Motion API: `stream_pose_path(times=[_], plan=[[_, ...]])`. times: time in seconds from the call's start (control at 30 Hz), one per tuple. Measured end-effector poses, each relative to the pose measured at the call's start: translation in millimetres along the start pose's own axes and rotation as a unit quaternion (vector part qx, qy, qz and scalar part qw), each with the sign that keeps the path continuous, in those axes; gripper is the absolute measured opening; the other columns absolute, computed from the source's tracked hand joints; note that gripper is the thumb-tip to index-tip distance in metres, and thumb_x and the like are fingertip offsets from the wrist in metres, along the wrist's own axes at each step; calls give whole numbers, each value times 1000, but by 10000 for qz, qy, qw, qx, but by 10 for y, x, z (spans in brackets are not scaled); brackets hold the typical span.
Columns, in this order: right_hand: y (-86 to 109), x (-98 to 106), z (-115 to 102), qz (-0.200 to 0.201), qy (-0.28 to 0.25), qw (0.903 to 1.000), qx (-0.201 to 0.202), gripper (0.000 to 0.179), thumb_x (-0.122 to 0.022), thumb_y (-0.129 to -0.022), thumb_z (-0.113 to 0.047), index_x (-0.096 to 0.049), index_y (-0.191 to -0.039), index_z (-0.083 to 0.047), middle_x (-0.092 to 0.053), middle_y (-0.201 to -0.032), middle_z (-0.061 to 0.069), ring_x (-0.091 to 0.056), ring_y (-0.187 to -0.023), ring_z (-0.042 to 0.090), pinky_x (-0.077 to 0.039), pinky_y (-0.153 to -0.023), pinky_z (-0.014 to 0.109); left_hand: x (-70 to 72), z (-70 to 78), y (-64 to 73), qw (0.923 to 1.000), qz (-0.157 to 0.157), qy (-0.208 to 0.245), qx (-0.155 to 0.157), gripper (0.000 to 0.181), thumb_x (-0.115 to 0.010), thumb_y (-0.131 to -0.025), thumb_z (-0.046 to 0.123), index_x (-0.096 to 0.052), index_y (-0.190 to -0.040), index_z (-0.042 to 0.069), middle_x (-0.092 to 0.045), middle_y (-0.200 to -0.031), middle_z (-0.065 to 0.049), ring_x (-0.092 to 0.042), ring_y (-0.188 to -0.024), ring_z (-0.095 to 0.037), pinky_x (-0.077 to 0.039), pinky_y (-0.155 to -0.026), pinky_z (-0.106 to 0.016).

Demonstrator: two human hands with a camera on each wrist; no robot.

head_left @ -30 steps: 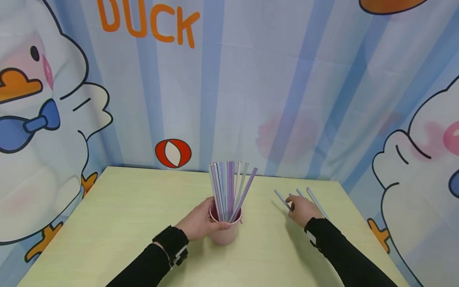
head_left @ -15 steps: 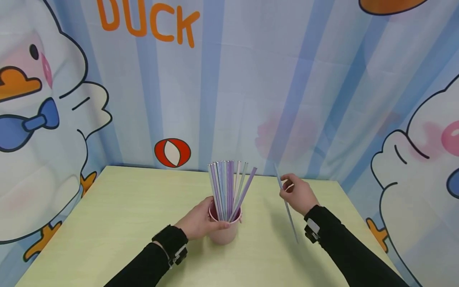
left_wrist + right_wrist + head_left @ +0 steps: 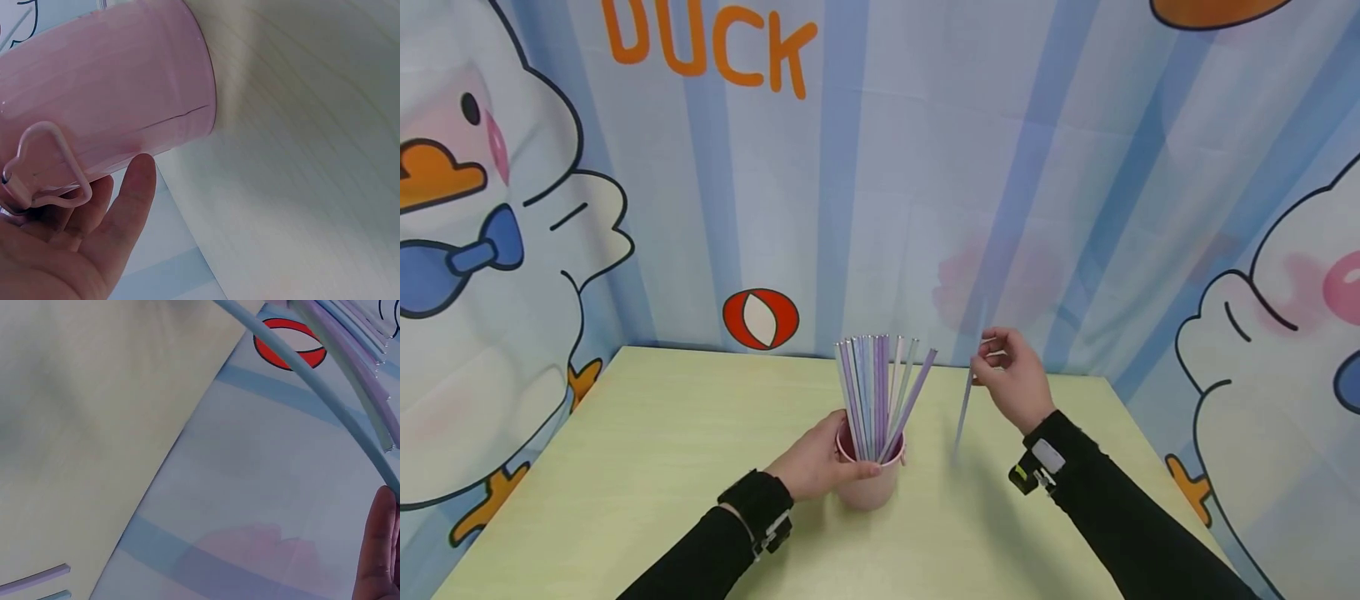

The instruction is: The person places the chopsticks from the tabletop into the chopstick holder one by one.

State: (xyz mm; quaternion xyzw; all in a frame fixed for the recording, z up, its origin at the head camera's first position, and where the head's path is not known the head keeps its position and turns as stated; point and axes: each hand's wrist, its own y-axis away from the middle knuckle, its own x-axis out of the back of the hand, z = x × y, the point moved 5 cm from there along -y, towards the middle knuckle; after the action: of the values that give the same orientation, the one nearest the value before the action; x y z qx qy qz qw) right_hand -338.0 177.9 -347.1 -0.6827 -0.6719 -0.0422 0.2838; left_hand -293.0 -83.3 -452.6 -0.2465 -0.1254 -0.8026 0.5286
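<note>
A small pink bucket [image 3: 868, 490] stands upright on the table, with a bunch of purple, blue and pale straws [image 3: 872, 400] rising from it. My left hand [image 3: 815, 464] grips its left side near the rim, thumb across the front. In the left wrist view, the fingers [image 3: 134, 194] lie along the bucket wall beside a bent pink loop handle [image 3: 80, 181]. Raised to the right of the bucket, my right hand [image 3: 1017, 379] pinches a light blue straw [image 3: 963, 417] that hangs nearly upright. The right wrist view has this straw [image 3: 325, 394] crossing in front of the bunch.
More loose straws lie on the table, a purple straw [image 3: 37, 579] and a blue straw [image 3: 57, 595] showing in the right wrist view. My right forearm hides that area from the head camera. A printed duck curtain [image 3: 895, 167] hangs behind the pale table [image 3: 700, 417].
My right hand has picked the blue straw up from the table and carried it up and left toward the bucket, turning it more upright. The left hand and bucket have stayed put.
</note>
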Motion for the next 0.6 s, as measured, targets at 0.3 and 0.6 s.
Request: stream_pose_path(times=[0.3, 0.6], plan=[[-33, -51, -252, 411, -930, 9947, 151, 39, -60, -94, -6, -44, -129, 1, -52, -104, 12, -57, -85, 18, -62, -73, 32, 3, 13, 11, 10000, 52, -60, 43, 91, -79, -75, 50, -37, -145, 10, -50, -140, -10, -53, -122, -25, -41, -106, -50], [-37, -181, -337, 482, -1371, 9891, 245, 40, -57, -94, -2, -41, -130, 5, -50, -105, 12, -58, -84, 20, -61, -73, 34, -5, -8, 0, 9999, 70, -92, -35, 89, -78, -75, 49, -37, -145, 10, -51, -139, -10, -53, -121, -25, -43, -105, -50]])
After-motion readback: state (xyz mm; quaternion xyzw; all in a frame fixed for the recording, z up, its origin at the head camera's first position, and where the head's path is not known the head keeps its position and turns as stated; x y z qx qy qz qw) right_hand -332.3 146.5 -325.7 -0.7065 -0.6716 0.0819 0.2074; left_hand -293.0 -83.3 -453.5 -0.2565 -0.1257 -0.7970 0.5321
